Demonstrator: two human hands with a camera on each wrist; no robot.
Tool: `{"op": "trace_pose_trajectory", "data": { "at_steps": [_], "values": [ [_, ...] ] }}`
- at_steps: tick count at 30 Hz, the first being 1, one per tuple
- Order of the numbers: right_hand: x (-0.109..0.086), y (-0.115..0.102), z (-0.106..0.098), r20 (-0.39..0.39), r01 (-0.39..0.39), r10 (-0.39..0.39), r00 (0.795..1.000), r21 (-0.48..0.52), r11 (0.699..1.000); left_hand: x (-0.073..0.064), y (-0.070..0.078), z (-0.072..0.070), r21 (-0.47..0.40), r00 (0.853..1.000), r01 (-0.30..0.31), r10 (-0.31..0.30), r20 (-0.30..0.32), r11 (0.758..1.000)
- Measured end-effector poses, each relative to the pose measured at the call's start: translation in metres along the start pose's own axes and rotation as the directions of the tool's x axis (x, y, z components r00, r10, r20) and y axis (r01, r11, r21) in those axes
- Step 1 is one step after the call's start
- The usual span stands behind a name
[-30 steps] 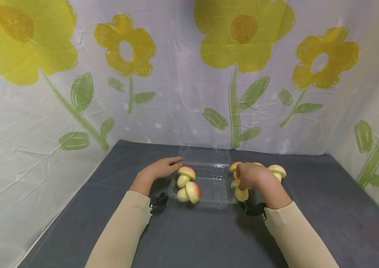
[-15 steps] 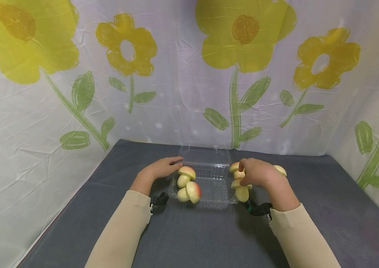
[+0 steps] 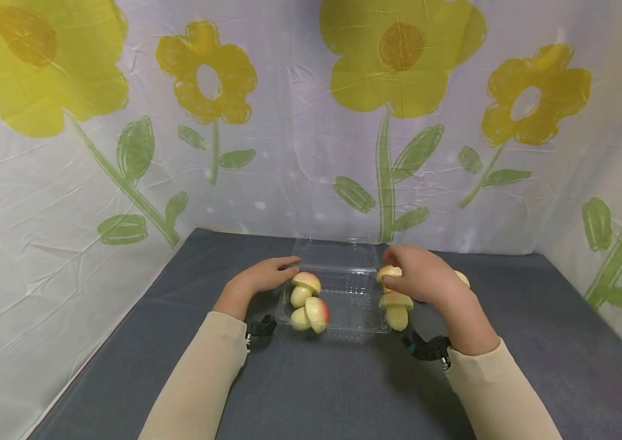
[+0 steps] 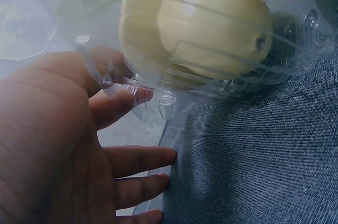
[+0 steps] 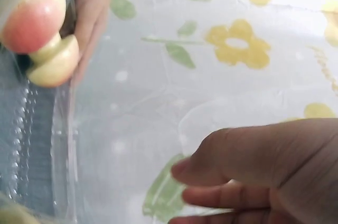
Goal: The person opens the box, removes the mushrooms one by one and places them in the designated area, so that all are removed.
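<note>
The clear plastic container (image 3: 351, 308) stands with its lid (image 3: 335, 253) opened back toward the flowered curtain (image 3: 277, 153); it looks light, so a bump on one wall could slide or tip it; the left hand (image 3: 261, 276) touches its left side near the far corner, fingers mostly extended, and if that contact slackens the container could skid on the dark cloth (image 3: 316, 391); the right hand (image 3: 427, 276) arches over the right side with thumb and fingers parted, and the right wrist view shows nothing between them; a careless thumb could knock the back right mushroom (image 3: 386, 272) or roll the front right mushroom (image 3: 397, 308), since both sit hard by the right wall; whether they touch it I cannot tell; the outer mushroom (image 3: 462, 278) is mostly hidden by the right hand, so a knuckle could nudge it unseen; inside, the back left mushroom (image 3: 306, 282) and the tilted front left mushroom (image 3: 317, 315) crowd the left end, and a jolt could roll them rightward; the container's open room lies there, right of that pair; outside, the cloth gives wide space in front, while lid and curtain limit movement at the far edge
</note>
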State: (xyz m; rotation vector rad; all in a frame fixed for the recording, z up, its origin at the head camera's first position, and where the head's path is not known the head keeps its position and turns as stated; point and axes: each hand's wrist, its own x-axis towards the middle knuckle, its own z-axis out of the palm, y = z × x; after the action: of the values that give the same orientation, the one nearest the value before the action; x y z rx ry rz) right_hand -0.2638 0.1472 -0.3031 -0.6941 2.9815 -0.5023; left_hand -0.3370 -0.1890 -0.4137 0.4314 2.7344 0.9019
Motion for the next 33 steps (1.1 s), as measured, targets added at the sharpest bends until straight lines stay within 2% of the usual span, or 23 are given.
{"op": "trace_pose_trajectory", "data": {
  "at_steps": [5,10,15,23,33],
  "values": [
    [0.003,-0.014,0.01,-0.08,0.091,-0.092,0.993,-0.019,0.996,-0.001,0.002,0.0,0.0,1.0,0.004,-0.004,0.001,1.0],
    [0.007,-0.027,0.023,-0.114,0.166,-0.171,0.979,-0.048,0.985,-0.003,0.003,0.0,-0.007,1.0,0.005,-0.005,0.001,1.0],
    [0.01,-0.038,0.034,-0.117,0.219,-0.229,0.966,-0.091,0.971,-0.001,0.003,0.0,-0.011,1.0,0.002,-0.002,-0.002,1.0],
    [0.014,-0.05,0.053,-0.098,0.264,-0.277,0.956,-0.133,0.955,0.0,0.002,0.001,-0.002,1.0,0.012,-0.012,-0.002,1.0],
    [0.018,-0.059,0.076,-0.148,0.366,-0.394,0.907,-0.184,0.912,0.0,0.002,0.0,-0.011,1.0,-0.005,0.005,-0.002,1.0]
  ]
}}
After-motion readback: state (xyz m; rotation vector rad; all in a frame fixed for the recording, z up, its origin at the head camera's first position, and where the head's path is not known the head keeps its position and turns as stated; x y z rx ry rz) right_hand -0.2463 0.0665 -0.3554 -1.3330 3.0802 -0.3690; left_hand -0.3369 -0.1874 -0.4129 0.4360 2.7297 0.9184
